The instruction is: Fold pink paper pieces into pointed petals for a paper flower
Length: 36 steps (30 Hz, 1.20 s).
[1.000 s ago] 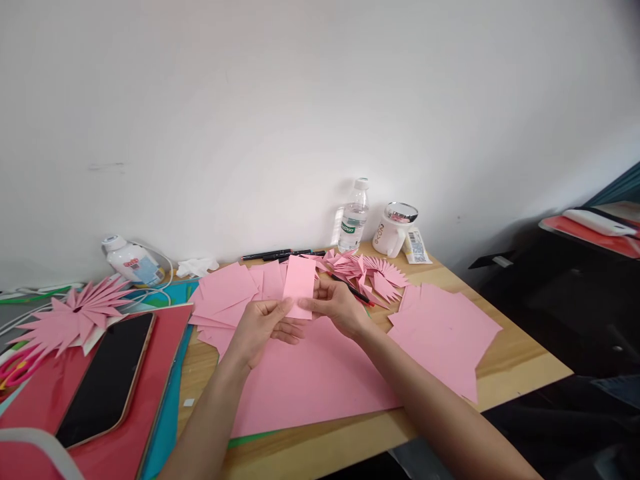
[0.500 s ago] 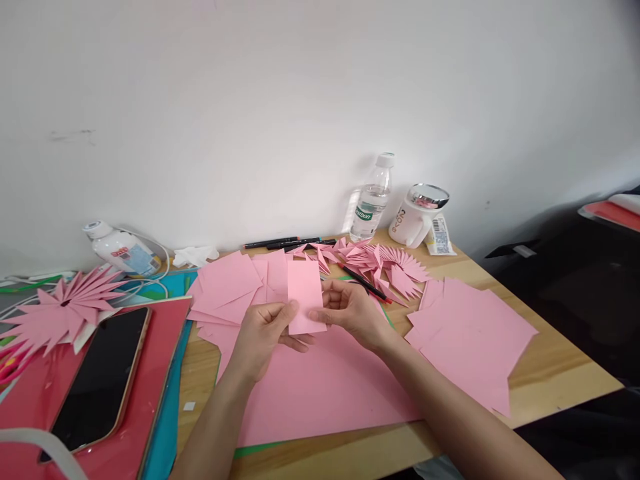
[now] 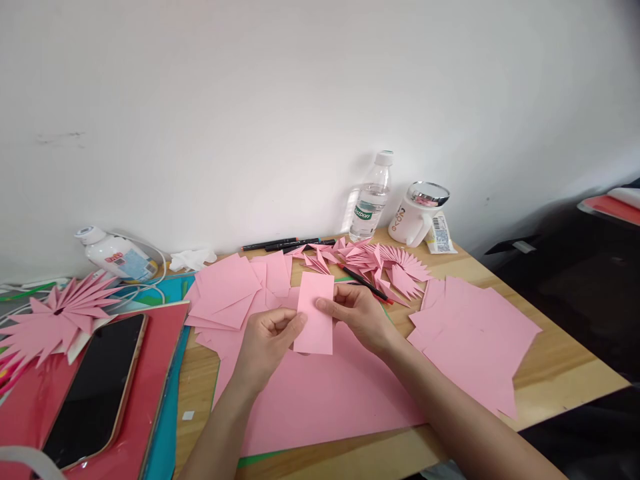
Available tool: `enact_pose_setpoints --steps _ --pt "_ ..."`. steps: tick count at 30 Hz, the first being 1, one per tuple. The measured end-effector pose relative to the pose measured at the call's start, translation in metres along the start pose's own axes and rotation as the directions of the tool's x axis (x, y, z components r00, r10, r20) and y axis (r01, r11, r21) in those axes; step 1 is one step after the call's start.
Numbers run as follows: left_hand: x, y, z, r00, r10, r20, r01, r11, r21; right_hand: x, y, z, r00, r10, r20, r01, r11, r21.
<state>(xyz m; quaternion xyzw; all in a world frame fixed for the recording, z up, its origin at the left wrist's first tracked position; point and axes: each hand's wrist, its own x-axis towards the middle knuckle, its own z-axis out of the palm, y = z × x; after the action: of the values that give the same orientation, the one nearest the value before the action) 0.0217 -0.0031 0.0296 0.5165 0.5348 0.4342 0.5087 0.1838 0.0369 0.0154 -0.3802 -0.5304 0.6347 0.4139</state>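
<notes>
Pink paper strip point(image 3: 314, 332), one, narrow and upright: occupying the centre of the frame, the two hands holding it above a large pink sheet point(image 3: 330, 400). Left hand point(image 3: 267, 343): closing thumb and curled fingers lightly on the strip's left edge, the thumb lying on its near face. Right hand point(image 3: 357, 317): pinching the right edge, thumb in front, the other fingers bending behind or beside it. Large pink sheet: lying on the wooden table point(image 3: 570, 370) at lower centre, a green edge showing beneath. Loose pink papers point(image 3: 227, 287): overlapping left of centre; a second pink stack point(image 3: 480, 340) is spreading at right. Folded pink pieces point(image 3: 370, 257): crowding together above and right of the hands, a dark marker with a red end point(image 3: 365, 283) lying against them. Clear bottle point(image 3: 369, 212) and white mug point(image 3: 411, 220): standing side by side, upper right of centre. Black phone point(image 3: 95, 393): resting on a red folder point(image 3: 159, 347), lower left. Pink pointed fan point(image 3: 60, 312): lying beyond the phone, at the left edge.
</notes>
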Motion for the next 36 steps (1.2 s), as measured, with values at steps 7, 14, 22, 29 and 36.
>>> enact_pose_setpoints --steps 7,14,22,29,36 --pt "-0.001 -0.003 0.000 0.985 0.094 -0.144 -0.080 0.992 0.102 -0.002 0.006 0.003 0.998 -0.036 0.050 0.044 0.985 -0.166" --pt "-0.003 0.002 0.001 0.992 0.082 -0.093 -0.076 0.995 0.065 -0.005 -0.006 0.007 0.997 -0.037 -0.068 0.032 0.996 -0.082" --pt "-0.003 -0.002 0.000 0.990 0.082 -0.117 -0.077 0.996 0.045 -0.007 -0.006 0.010 1.000 -0.007 -0.024 0.006 0.999 -0.054" --pt "-0.003 -0.001 0.002 0.990 0.030 -0.137 -0.033 0.999 -0.016 -0.008 -0.007 0.009 1.000 -0.013 0.004 0.013 0.998 -0.062" --pt "-0.002 -0.006 0.001 0.969 0.052 -0.242 -0.054 0.999 0.000 -0.008 -0.006 0.009 0.992 0.091 0.090 -0.086 0.995 -0.060"
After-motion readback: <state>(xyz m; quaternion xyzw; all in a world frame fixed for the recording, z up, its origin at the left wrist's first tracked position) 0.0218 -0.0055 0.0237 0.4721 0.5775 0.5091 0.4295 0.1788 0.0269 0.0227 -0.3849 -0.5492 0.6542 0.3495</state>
